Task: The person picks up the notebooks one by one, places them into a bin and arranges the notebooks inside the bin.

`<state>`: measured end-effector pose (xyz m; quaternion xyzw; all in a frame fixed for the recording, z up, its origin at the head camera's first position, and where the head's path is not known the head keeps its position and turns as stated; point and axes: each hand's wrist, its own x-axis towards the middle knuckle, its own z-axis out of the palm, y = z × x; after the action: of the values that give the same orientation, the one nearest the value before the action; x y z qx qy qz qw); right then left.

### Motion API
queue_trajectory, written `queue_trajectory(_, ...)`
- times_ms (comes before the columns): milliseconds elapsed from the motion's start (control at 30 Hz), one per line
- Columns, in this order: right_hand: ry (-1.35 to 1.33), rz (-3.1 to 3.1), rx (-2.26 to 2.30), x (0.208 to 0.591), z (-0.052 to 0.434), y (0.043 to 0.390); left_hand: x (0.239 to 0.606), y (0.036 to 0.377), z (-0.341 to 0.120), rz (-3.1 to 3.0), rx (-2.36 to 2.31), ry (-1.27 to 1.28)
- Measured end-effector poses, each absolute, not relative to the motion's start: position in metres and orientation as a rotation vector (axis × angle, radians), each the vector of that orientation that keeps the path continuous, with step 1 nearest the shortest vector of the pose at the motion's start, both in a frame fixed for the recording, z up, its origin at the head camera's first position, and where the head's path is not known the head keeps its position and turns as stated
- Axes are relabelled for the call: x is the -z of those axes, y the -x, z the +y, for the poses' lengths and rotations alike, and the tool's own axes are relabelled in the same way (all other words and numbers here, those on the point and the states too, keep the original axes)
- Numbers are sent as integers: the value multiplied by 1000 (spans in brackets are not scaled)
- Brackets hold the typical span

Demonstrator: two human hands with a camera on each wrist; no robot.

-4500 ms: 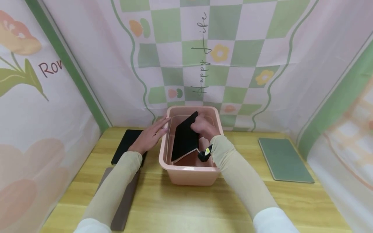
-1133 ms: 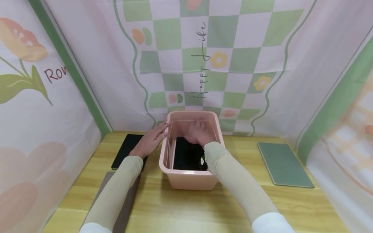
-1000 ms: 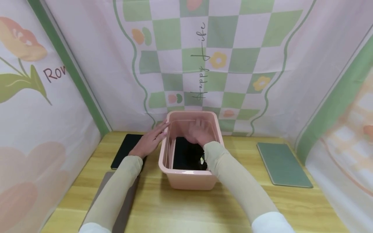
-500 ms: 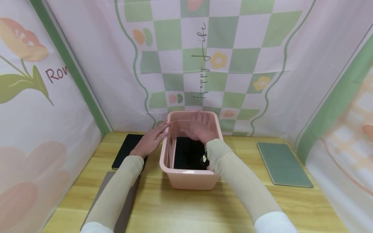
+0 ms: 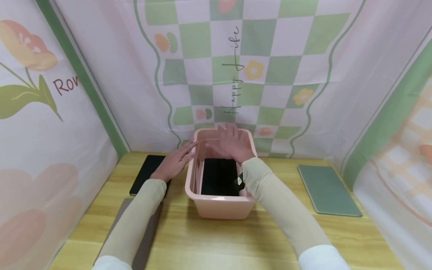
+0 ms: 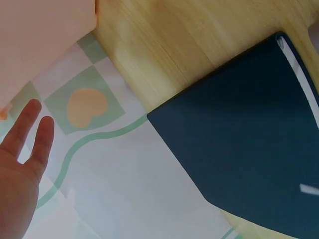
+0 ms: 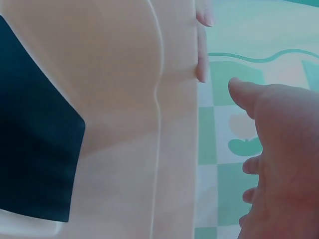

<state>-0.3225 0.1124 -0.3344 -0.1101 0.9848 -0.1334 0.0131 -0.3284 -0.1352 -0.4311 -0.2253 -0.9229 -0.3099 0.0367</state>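
Observation:
A pink plastic tub [image 5: 216, 210] stands mid-table with a black book [image 5: 219, 176] lying flat on its bottom; the same black book [image 7: 35, 159] shows inside the tub [image 7: 139, 124] in the right wrist view. My right hand [image 5: 231, 144] hovers above the tub's far end with fingers spread, holding nothing. My left hand [image 5: 175, 161] rests with straight fingers against the tub's left rim. A second black book [image 5: 146, 174] lies on the table under my left wrist, and this black book [image 6: 249, 154] fills the left wrist view beside my left hand [image 6: 20, 164].
A green book [image 5: 327, 191] lies flat at the right of the wooden table [image 5: 216, 240]. A grey-brown book [image 5: 145, 236] lies under my left forearm near the front. Patterned cloth walls [image 5: 236, 67] close in the table at back and sides.
My right hand has let go of the black book, which now lies flat in the tub, and has risen out of the tub. My left hand stays against the rim.

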Motion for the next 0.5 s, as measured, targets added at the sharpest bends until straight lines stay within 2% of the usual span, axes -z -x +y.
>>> queue_trajectory(500,360,3039,365,322,120,323,433,329,-134,-2827,1001,680)
